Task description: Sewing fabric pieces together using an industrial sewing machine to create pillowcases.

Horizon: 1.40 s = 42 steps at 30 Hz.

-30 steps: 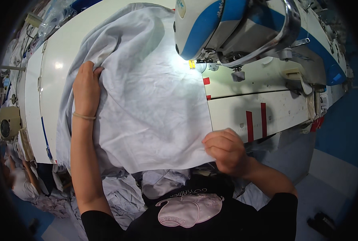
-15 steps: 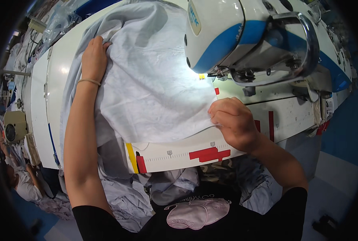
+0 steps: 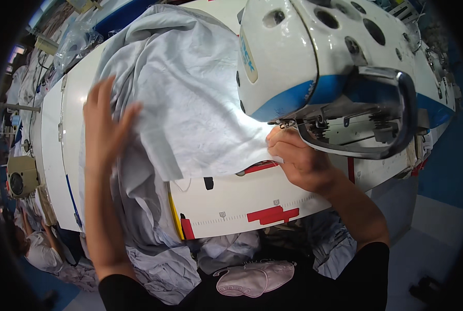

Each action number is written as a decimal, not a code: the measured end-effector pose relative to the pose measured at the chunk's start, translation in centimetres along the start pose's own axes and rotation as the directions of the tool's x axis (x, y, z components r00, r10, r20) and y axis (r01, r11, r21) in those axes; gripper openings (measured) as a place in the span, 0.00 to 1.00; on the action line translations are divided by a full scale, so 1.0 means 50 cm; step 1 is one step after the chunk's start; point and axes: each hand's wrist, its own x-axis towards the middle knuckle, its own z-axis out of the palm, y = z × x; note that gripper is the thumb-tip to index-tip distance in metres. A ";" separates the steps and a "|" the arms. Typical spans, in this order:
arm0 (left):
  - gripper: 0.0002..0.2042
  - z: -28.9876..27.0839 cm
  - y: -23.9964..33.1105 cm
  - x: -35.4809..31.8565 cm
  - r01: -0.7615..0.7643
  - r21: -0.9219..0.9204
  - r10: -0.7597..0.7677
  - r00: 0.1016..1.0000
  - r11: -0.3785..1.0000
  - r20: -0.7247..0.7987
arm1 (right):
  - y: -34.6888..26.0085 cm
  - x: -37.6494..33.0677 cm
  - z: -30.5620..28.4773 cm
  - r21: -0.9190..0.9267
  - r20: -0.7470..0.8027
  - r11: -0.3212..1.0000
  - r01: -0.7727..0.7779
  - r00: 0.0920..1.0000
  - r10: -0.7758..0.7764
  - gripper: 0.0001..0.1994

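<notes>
A pale grey-white cloth lies spread and rumpled over the white sewing table, with folds bunched along its left side. My right hand pinches the cloth's near right edge, just below the head of the white and blue sewing machine. The machine's lamp lights the cloth beside the needle area, which the head partly hides. My left hand is at the cloth's left folds with fingers spread, a little blurred; whether it touches the fabric I cannot tell.
The table's near edge carries a printed ruler scale, red tape and a yellow strip. More crumpled fabric hangs below it. A curved metal bar juts from the machine. Another person is at the far left.
My left hand has let go of the cloth's left edge, spread its fingers and come nearer. The cloth's near edge has shifted, baring more table. My right hand keeps its pinch.
</notes>
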 end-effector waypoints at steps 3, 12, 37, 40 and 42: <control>0.22 -0.027 -0.033 -0.203 0.165 0.140 -0.184 0.973 0.976 0.136 | 0.001 0.008 -0.002 0.013 0.006 0.999 -0.030 1.000 0.030 0.12; 0.16 -0.009 0.061 0.034 -0.170 -0.028 0.152 0.933 0.985 -0.327 | -0.019 0.027 -0.034 -0.041 0.036 0.981 0.189 0.982 -0.188 0.12; 0.27 0.089 0.290 -0.087 -0.357 -0.416 0.482 0.840 0.837 0.249 | -0.014 0.018 -0.061 -0.118 0.129 0.988 0.098 0.988 -0.083 0.26; 0.28 0.082 0.288 -0.076 -0.406 -0.381 0.513 0.823 0.831 0.242 | -0.014 0.018 -0.059 -0.149 0.136 0.989 0.001 0.991 0.019 0.26; 0.30 0.074 0.285 -0.073 -0.438 -0.339 0.527 0.815 0.832 0.240 | -0.009 0.017 -0.054 -0.088 0.131 0.996 -0.001 0.991 0.013 0.23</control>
